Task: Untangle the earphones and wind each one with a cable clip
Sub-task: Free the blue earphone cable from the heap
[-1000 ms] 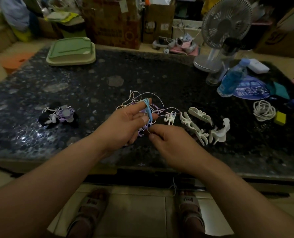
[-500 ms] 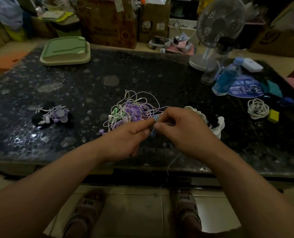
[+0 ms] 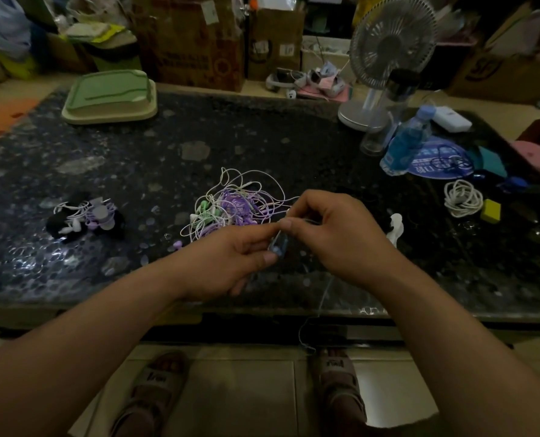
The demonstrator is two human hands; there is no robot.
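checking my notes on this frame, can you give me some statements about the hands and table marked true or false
1. The left hand and the right hand both pinch a small blue piece between them. True.
2. The tangle of earphones lies on the floor. False: it lies on the dark table, just beyond the hands.
3. A fan stands behind the blue bottle. True.
4. The green lidded tray sits at the table's near right corner. False: it sits at the far left.
5. A coiled white cable lies to the right of the hands, next to a yellow block. True.
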